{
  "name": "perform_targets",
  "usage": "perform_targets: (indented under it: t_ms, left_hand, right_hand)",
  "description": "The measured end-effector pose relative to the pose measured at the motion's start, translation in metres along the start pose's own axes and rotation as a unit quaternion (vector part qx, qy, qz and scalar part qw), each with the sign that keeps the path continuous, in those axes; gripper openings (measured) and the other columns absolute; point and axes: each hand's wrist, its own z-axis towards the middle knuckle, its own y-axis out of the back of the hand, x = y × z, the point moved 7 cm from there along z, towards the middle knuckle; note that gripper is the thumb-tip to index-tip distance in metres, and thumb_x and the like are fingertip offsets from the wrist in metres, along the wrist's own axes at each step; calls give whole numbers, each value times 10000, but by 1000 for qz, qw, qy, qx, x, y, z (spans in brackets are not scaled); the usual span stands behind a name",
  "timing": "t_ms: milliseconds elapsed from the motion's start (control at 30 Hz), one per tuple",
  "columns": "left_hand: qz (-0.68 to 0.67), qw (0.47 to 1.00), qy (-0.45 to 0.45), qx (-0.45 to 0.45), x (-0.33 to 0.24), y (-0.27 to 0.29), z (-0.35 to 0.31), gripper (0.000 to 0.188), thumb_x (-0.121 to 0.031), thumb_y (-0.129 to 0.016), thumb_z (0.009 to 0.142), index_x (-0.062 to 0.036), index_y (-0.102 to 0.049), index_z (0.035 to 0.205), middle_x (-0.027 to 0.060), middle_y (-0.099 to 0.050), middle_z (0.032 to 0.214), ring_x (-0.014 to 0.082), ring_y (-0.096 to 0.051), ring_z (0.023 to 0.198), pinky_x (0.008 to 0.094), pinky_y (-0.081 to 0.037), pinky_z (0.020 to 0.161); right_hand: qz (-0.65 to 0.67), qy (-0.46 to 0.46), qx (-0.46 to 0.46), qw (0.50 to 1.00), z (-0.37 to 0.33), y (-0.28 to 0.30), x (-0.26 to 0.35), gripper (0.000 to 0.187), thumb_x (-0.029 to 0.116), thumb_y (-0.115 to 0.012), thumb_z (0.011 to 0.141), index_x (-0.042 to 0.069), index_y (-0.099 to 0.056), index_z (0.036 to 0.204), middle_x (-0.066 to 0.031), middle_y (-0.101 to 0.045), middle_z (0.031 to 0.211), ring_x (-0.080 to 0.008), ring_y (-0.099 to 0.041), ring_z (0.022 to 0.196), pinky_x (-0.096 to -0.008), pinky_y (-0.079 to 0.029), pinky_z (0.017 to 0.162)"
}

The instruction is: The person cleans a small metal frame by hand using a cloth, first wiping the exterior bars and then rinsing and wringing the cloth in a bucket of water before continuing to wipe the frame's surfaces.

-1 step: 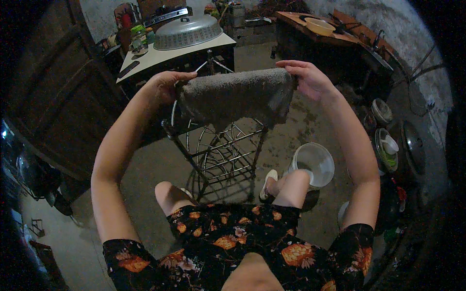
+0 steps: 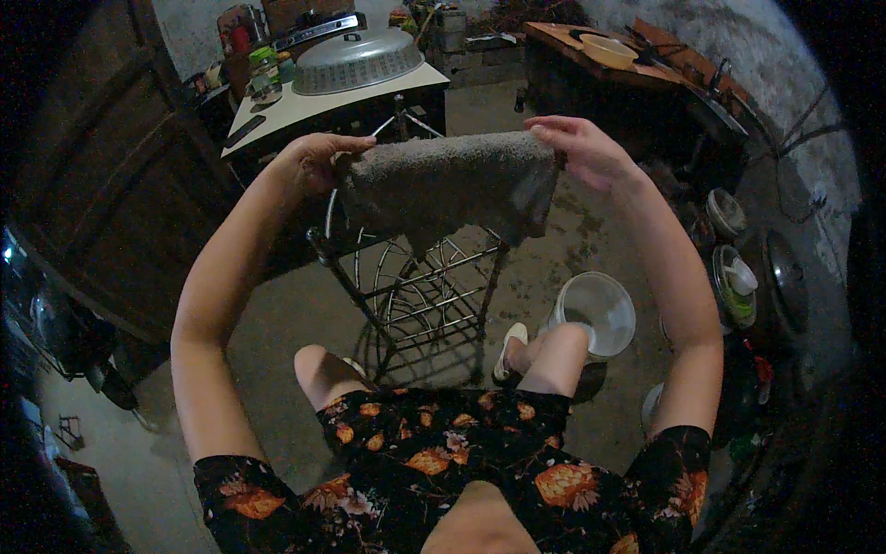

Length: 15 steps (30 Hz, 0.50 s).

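A grey, towel-like cloth (image 2: 448,171) is stretched between my two hands, its far edge folded over and its lower edge hanging ragged. My left hand (image 2: 318,159) pinches the upper left corner, thumb pointing along the edge. At the upper right corner, my right hand (image 2: 586,152) grips with thumb and fingers. Beneath and behind the cloth stands a dark metal rack (image 2: 411,282) with curved bars, partly covered by it. Whether the cloth rests on the rack's top, I cannot tell.
A white bucket (image 2: 623,319) stands on the floor by my right foot. Ahead left, a pale table (image 2: 277,122) bears a large metal lid (image 2: 360,63). A yellow basin (image 2: 609,51) sits on the brown counter (image 2: 558,39). Several bowls and a pan lid (image 2: 789,277) lie at right.
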Motion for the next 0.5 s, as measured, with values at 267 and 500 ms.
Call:
perform_targets:
  t_ms: [267,500]
  left_hand:
    - [457,880,-120,47,-1,-30,-15,408,-255,-789,689,-17,-671,998,126,-633,971,213,-597,880,373,-495,734]
    - [542,817,-197,-21,-16,-33,-2,371,-350,-663,775,20,-672,803,48,-608,665,127,-562,614,283,-451,574]
  right_hand:
    - [-534,240,-39,810,-8,-22,5,315,220,-693,663,-7,-630,872,-145,-542,1050,-250,-522,928,-333,-427,820]
    - [-10,-54,29,998,-4,5,-21,374,387,-572,786,63,-617,967,-53,-598,966,-167,-542,968,-306,-422,833]
